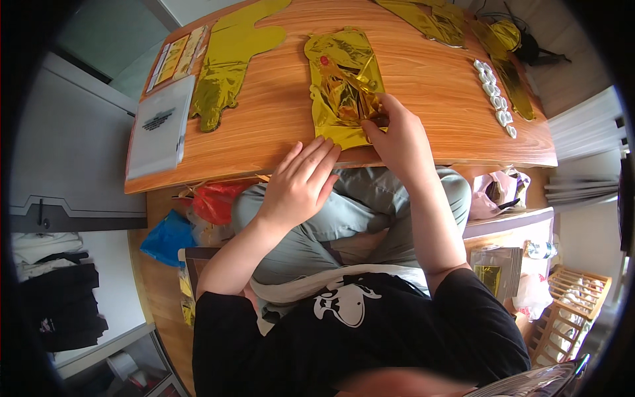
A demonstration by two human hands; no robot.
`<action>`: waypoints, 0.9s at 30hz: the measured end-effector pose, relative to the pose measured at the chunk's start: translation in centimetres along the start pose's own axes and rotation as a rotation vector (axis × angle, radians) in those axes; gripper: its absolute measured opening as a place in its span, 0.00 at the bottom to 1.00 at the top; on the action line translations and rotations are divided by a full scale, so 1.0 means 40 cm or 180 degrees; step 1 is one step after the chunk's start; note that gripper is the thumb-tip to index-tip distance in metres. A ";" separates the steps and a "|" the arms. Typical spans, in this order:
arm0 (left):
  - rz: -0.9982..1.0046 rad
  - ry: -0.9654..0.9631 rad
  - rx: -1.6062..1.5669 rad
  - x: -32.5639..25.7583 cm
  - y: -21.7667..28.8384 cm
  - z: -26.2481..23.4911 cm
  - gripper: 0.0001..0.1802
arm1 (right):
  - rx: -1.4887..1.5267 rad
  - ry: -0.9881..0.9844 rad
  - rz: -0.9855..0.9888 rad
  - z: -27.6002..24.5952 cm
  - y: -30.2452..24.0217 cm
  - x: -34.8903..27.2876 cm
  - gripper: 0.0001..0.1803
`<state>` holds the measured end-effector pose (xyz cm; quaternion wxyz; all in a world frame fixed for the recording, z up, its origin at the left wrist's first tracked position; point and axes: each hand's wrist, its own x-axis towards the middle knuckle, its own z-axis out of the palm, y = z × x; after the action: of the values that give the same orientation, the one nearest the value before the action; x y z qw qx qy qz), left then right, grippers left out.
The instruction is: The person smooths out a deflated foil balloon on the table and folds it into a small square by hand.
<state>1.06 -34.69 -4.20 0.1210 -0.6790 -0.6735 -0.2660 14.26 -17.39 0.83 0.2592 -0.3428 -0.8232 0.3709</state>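
A shiny gold foil balloon (338, 53), flat and creased, lies on the wooden table in front of me. A small red spot shows near its upper left. Along its lower edge, close to the table's front, my left hand (299, 184) rests with its fingers stretched out flat on the foil's corner. My right hand (402, 142) pinches a raised, crumpled fold on the balloon's right side between thumb and fingers. Part of that fold is hidden behind the right fingers.
More flat gold balloons lie at the left (228, 53), far right (433, 23) and right edge (512, 79). Small white pieces (495, 92) form a row on the right. Clear plastic bags (155, 139) sit front left, below printed sheets (175, 61). A blue bag (169, 237) is on the floor.
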 end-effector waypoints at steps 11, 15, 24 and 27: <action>0.0001 -0.0070 0.0554 0.015 0.024 0.005 0.30 | 0.0011 0.0022 0.0000 0.001 0.015 0.000 0.24; -0.0103 0.0039 0.0392 0.001 0.024 0.022 0.31 | 0.0548 -0.0084 -0.0072 -0.035 0.017 -0.019 0.25; -0.0229 0.0199 0.0234 -0.005 0.025 0.040 0.33 | 0.0688 0.0067 -0.0070 -0.057 0.075 -0.059 0.23; -0.0210 0.0227 0.0219 -0.007 0.021 0.039 0.31 | 0.0617 0.0263 -0.0018 -0.053 0.074 -0.069 0.18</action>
<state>2.21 -34.18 -5.48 0.1593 -0.6419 -0.6996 -0.2706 18.55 -17.10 -0.71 0.3259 -0.3288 -0.7731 0.4336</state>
